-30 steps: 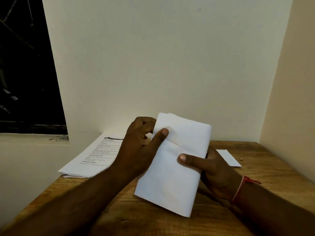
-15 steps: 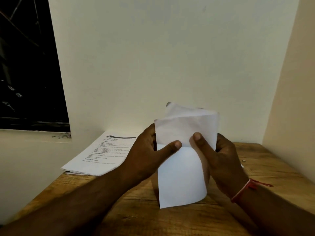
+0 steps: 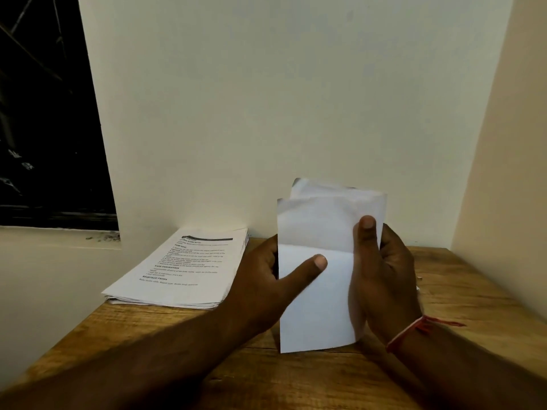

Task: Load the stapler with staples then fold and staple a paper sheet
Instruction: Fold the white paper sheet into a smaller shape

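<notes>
Wooden table (image 3: 296,380) w/ pale wall behind. At centre-right of frame both hands pinch the folded paper sheet (image 3: 313,306), held upright over the tabletop.

- **Left hand** (image 3: 260,279): grips the sheet's left edge, thumb (image 3: 310,266) laid across the front just below the horizontal crease.
- **Right hand** (image 3: 384,270): grips the right edge, thumb higher up on the upper flap.
- **Fingers:** behind the sheet on both sides, mostly hidden.
- **Sheet:** long axis runs top-to-bottom of frame. Layers splay apart at the top, so the fold prob. isn't pressed flat yet. Can't tell if the lower edge touches the wood.
- **Stapler:** not in view, so can't say which hand is nearer to it. Prob. one hand must let go to fetch it.
- **Around it:** stack of printed pages (image 3: 183,267) left of centre, against the wall, apart from the sheet. Dark window upper left. Red thread band (image 3: 408,332) on right wrist.
</notes>
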`<action>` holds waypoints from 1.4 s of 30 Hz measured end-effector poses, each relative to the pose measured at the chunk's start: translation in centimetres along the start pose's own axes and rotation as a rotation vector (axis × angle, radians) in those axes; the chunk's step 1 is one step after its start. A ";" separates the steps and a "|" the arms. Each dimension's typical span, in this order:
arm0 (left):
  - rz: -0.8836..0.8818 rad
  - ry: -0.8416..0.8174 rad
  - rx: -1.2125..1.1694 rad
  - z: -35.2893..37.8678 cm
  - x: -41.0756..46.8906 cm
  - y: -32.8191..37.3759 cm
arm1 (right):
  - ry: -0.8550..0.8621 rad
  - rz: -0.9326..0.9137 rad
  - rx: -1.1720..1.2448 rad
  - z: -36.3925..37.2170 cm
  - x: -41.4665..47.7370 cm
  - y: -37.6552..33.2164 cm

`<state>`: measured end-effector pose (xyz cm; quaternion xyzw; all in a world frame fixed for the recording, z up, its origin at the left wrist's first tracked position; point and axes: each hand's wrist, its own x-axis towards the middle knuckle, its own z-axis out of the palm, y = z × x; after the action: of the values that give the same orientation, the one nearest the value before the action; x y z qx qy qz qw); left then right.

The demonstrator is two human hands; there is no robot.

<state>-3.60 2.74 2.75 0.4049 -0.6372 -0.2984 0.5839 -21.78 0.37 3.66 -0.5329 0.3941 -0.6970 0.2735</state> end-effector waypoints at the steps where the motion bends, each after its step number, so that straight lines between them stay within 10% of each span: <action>1: 0.000 -0.012 0.022 0.0 -0.1 0.0 | 0.004 0.003 0.004 0.0 0.0 -0.2; 21: 0.048 0.141 0.077 -1.1 1.2 -1.0 | -0.362 -0.147 -0.252 -0.3 -0.4 0.5; 42: -0.084 0.114 -0.095 -1.0 1.2 -0.9 | -0.231 0.169 0.025 0.1 -0.4 0.1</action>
<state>-2.48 1.30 2.73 0.4192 -0.5707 -0.3290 0.6247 -21.60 0.64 3.36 -0.5710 0.3947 -0.6106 0.3813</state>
